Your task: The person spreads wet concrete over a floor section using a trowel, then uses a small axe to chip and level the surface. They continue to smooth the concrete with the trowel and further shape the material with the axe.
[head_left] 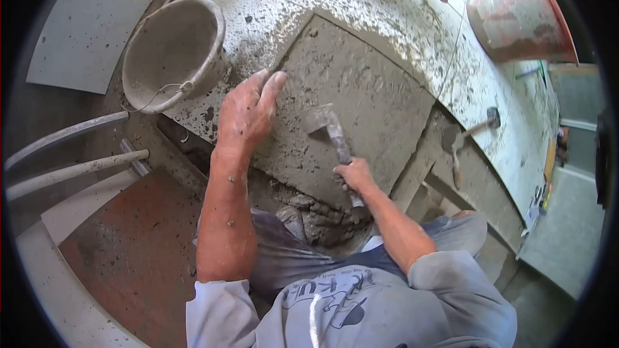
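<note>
A square slab of wet grey mortar [361,84] spreads in front of me, its surface pitted and rough. My right hand [356,176] is closed around the handle of a short tool with a flat blade, which looks like a trowel [336,134]. The blade meets or hovers just over the mortar near its middle; I cannot tell which. At the slab's left edge is my left hand [248,108], smeared with mortar, fingers stretched out and nothing visible in it. Between my knees sits a lumpy heap of mortar [322,219].
Left stands a mortar-stained bucket [173,55] with a wire handle. A red-rimmed bucket [516,19] lies tipped at upper right. Right of the slab are a mallet [480,125] and another small trowel [456,154]. Splattered white tiles [251,6] surround the slab's far side.
</note>
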The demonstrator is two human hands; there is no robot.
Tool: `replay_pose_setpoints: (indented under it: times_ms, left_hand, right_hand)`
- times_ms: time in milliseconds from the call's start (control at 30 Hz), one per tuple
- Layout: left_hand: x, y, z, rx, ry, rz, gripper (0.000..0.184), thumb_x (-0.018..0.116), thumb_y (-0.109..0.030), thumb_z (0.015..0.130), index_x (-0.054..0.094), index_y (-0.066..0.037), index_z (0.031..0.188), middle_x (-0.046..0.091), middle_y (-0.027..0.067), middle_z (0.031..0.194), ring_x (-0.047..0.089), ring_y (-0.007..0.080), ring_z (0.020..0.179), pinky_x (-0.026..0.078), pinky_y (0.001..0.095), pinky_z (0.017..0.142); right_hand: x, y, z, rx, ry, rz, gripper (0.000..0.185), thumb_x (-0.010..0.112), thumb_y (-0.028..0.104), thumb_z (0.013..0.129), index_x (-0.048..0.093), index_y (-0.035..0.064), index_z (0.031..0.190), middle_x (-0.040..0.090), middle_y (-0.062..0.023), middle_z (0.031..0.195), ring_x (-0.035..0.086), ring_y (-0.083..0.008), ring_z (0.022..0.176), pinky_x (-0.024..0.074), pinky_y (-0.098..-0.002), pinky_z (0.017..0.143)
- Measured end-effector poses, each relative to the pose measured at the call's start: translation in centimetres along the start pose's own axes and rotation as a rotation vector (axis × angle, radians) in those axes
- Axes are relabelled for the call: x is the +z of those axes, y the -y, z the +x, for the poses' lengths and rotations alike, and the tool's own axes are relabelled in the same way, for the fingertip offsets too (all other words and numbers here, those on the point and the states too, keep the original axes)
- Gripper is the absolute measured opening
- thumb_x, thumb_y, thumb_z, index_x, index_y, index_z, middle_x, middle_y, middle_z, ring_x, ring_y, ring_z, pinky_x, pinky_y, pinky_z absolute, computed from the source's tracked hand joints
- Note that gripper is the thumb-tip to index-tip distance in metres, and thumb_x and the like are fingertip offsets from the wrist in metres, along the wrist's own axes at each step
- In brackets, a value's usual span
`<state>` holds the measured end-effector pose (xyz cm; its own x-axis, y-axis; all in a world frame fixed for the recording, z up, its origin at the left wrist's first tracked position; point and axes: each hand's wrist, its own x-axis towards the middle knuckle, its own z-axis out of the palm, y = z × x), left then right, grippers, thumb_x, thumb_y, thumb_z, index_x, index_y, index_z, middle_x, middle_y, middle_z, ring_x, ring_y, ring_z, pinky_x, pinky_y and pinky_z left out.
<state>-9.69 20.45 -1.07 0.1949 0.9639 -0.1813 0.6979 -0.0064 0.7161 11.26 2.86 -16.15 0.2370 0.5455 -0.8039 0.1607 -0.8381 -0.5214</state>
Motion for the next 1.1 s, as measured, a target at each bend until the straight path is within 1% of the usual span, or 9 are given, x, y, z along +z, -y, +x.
replay_pose_setpoints:
  times_ms: [233, 333, 433, 533, 800, 867, 900, 1000, 1100]
  left_hand:
    - [1.3, -1.0, 0.9, 0.020, 0.055, -0.031, 0.057, 0.047, -0.050, 0.094, 0.060, -0.001, 0.121, 0.062, 0.0235, 0.116, 0.058, 0.0378, 0.110, 0.044, 0.0424, 0.094]
    - [1.9, -1.4, 1.0, 0.025, 0.078, -0.023, 0.057, 0.049, -0.050, 0.093, 0.060, -0.002, 0.122, 0.063, 0.0213, 0.116, 0.059, 0.0336, 0.110, 0.044, 0.0391, 0.094]
    - [3.0, -1.0, 1.6, 0.021, 0.087, -0.049, 0.055, 0.050, -0.049, 0.094, 0.058, -0.003, 0.124, 0.064, 0.0180, 0.118, 0.059, 0.0287, 0.111, 0.044, 0.0361, 0.094]
    - [2.8, -0.8, 1.8, -0.001, 0.045, -0.055, 0.059, 0.051, -0.052, 0.093, 0.058, -0.003, 0.124, 0.064, 0.0179, 0.118, 0.059, 0.0280, 0.111, 0.044, 0.0373, 0.095]
    - [3.5, -1.5, 2.0, 0.030, 0.077, 0.004, 0.059, 0.051, -0.051, 0.093, 0.058, -0.003, 0.125, 0.063, 0.0183, 0.118, 0.060, 0.0282, 0.112, 0.044, 0.0367, 0.095]
    - [4.3, -1.8, 2.2, 0.014, 0.131, 0.014, 0.062, 0.047, -0.055, 0.093, 0.059, -0.002, 0.124, 0.061, 0.0220, 0.119, 0.058, 0.0362, 0.112, 0.045, 0.0421, 0.095]
    - [4.6, -2.0, 2.2, 0.021, 0.138, 0.013, 0.062, 0.047, -0.055, 0.093, 0.059, -0.002, 0.124, 0.061, 0.0220, 0.119, 0.058, 0.0362, 0.112, 0.045, 0.0421, 0.095]
    - [5.1, -2.7, 3.2, 0.061, 0.130, -0.030, 0.063, 0.047, -0.055, 0.093, 0.058, -0.003, 0.125, 0.061, 0.0220, 0.119, 0.058, 0.0363, 0.112, 0.045, 0.0425, 0.095]
    - [6.1, -3.6, 3.3, 0.119, 0.144, -0.006, 0.063, 0.047, -0.055, 0.093, 0.058, -0.003, 0.126, 0.061, 0.0223, 0.120, 0.058, 0.0363, 0.113, 0.045, 0.0428, 0.095]
  right_hand:
    - [-0.9, 0.8, -2.3, -0.093, -0.250, 0.848, 0.016, 0.062, 0.015, 0.081, 0.055, 0.0078, 0.069, 0.052, -0.0021, 0.054, 0.053, -0.0127, 0.042, 0.0454, -0.0280, 0.039]
    - [4.0, -3.6, -1.7, -0.075, -0.286, 0.145, 0.027, 0.065, 0.022, 0.074, 0.062, -0.0047, 0.073, 0.066, -0.0126, 0.067, 0.064, -0.0252, 0.056, 0.0517, -0.0390, 0.053]
    - [5.7, -4.4, -3.8, -0.012, 0.230, -0.191, 0.035, 0.068, 0.027, 0.069, 0.068, -0.0016, 0.089, 0.066, -0.0251, 0.083, 0.067, -0.0346, 0.080, 0.0514, -0.0401, 0.078]
    - [5.8, -5.1, -5.1, -0.193, 0.070, -0.453, 0.037, 0.070, 0.028, 0.069, 0.068, 0.0001, 0.093, 0.066, -0.0255, 0.081, 0.067, -0.0340, 0.080, 0.0512, -0.0396, 0.077]
    - [-1.9, -2.5, -2.9, -0.173, -0.424, 0.794, 0.026, 0.064, 0.019, 0.080, 0.057, 0.0016, 0.062, 0.056, -0.0048, 0.053, 0.053, -0.0180, 0.041, 0.0456, -0.0350, 0.044]
    - [1.2, -5.9, -2.4, -0.018, -0.448, 0.496, 0.026, 0.064, 0.020, 0.079, 0.058, -0.0009, 0.064, 0.057, -0.0080, 0.055, 0.054, -0.0195, 0.042, 0.0474, -0.0358, 0.046]
    - [4.1, -13.2, 0.7, -0.320, -0.653, -0.265, 0.025, 0.065, 0.018, 0.077, 0.059, -0.0024, 0.064, 0.058, -0.0105, 0.059, 0.056, -0.0197, 0.044, 0.0485, -0.0359, 0.047]
    - [2.8, -12.8, -0.9, -0.408, -0.542, -0.278, 0.023, 0.066, 0.021, 0.078, 0.059, 0.0003, 0.072, 0.058, -0.0082, 0.057, 0.056, -0.0194, 0.043, 0.0443, -0.0339, 0.042]
    - [-2.4, -6.3, -6.3, 0.101, -0.122, 0.259, 0.021, 0.066, 0.021, 0.078, 0.060, 0.0011, 0.073, 0.059, -0.0079, 0.059, 0.057, -0.0188, 0.044, 0.0437, -0.0331, 0.041]
